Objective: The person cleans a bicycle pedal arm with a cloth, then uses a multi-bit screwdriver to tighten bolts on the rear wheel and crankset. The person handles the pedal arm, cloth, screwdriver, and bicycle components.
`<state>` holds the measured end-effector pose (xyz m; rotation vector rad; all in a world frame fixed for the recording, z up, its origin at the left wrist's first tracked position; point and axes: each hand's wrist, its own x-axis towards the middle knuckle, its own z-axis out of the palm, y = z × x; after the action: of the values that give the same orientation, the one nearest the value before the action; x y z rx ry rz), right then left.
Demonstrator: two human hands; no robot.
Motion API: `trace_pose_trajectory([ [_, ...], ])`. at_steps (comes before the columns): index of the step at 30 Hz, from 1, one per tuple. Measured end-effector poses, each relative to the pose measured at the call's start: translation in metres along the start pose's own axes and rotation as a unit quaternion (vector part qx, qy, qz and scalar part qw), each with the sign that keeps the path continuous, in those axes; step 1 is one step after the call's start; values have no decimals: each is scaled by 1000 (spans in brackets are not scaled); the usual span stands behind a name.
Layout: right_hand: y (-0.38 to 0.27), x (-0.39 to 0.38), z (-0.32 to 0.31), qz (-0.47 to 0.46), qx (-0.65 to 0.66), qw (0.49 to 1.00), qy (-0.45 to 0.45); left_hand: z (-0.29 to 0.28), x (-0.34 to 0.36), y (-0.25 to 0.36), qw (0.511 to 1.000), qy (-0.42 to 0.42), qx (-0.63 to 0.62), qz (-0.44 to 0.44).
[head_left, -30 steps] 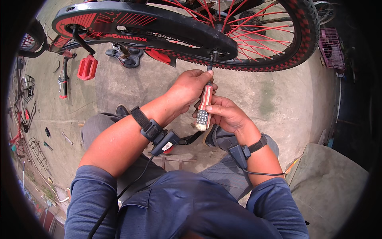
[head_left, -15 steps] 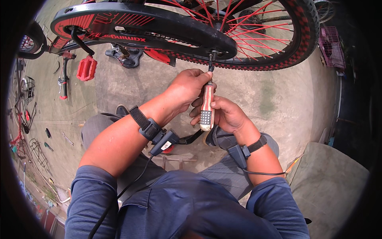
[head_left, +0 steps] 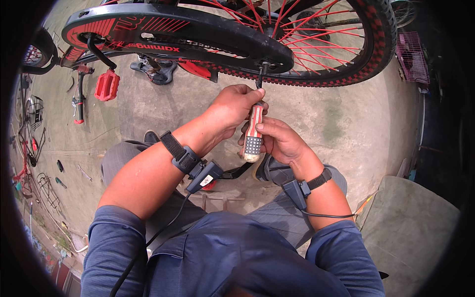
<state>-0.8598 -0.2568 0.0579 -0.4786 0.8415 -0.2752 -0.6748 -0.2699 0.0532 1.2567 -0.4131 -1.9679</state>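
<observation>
A screwdriver [head_left: 253,126] with a red-and-white striped handle and a checkered dark band near its pale butt points up toward the bicycle. Its dark shaft meets the wheel-end of the black chain guard [head_left: 188,49], just beside the axle bolt [head_left: 265,67]; whether the tip sits in a screw I cannot tell. My left hand [head_left: 236,106] pinches the top of the tool, where shaft and handle join. Closed around the handle from the right is my right hand [head_left: 281,141], its thumb on the stripes and the other fingers partly hidden behind.
Above my hands lies the bicycle wheel [head_left: 341,74] with red spokes. A red pedal [head_left: 107,85] and a black saddle [head_left: 161,74] are to the left. Small tools and a wire basket [head_left: 47,190] lie farther left. A pink wire cage [head_left: 413,57] stands at the right.
The screwdriver's butt has swung slightly left and its handle has turned a little. My right thumb has shifted left with it; my left hand stays almost in place.
</observation>
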Motion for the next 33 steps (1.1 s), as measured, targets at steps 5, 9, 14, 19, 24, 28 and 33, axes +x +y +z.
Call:
trace_pose_trajectory([
  [5, -2, 1, 0, -5, 22, 999, -38, -2, 1, -3, 998, -32, -45, 3],
  [9, -3, 0, 1, 2, 9, 1000, -23, 1, 1, -4, 1000, -3, -15, -4],
  [14, -1, 0, 1, -6, 8, 1000, -10, 1, 1, -4, 1000, 5, 3, 9],
  [19, 0, 0, 1, -14, 16, 999, -34, 0, 0, -4, 998, -29, -49, 9],
  [24, -2, -1, 3, -7, 0, 999, -32, 1, 0, -5, 999, -1, -41, -6],
  [28, -2, -2, 3, -3, 6, 1000, -19, 1, -1, -3, 1000, 3, 8, -6],
  [33, 1, 0, 5, -6, 6, 1000, -15, 1, -4, -4, 997, -18, -75, 3],
])
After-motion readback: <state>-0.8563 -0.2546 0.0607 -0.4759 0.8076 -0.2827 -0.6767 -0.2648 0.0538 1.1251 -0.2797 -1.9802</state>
